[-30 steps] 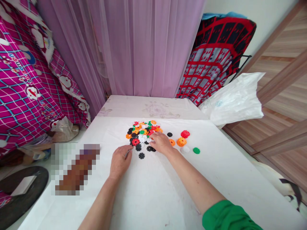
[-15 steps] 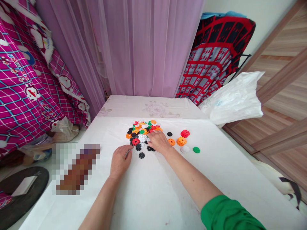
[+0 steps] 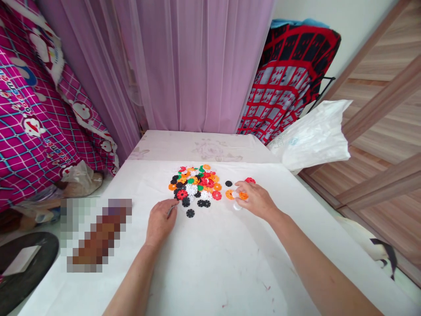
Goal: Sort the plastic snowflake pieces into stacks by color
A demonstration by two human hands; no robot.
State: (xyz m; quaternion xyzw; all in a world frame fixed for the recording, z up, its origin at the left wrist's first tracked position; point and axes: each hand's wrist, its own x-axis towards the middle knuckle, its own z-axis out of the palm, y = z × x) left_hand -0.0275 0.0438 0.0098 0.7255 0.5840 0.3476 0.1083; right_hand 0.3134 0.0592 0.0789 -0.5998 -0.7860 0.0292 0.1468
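Note:
A mixed pile of notched plastic discs (image 3: 191, 188) in red, orange, white, green and black lies mid-table. My left hand (image 3: 162, 220) rests at the pile's lower left, its fingers closed together; what they hold, if anything, is hidden. My right hand (image 3: 255, 198) is over the small groups on the right, its fingers pinching a white disc (image 3: 235, 194). Below that is another white disc (image 3: 237, 206). Orange discs (image 3: 244, 195) and red discs (image 3: 250, 180) show beside the right hand. A black disc (image 3: 228, 183) sits between pile and hand.
The white-covered table (image 3: 204, 263) has a flowered strip (image 3: 213, 149) at its far edge. Behind hangs a purple curtain (image 3: 197, 66). A white plastic bag (image 3: 312, 136) is at the back right. A pixelated patch (image 3: 98, 237) covers something on the left.
My right hand has moved right, from the pile to the small disc groups, with a white disc in its fingers. My left hand has stayed beside the pile. The view has shifted slightly.

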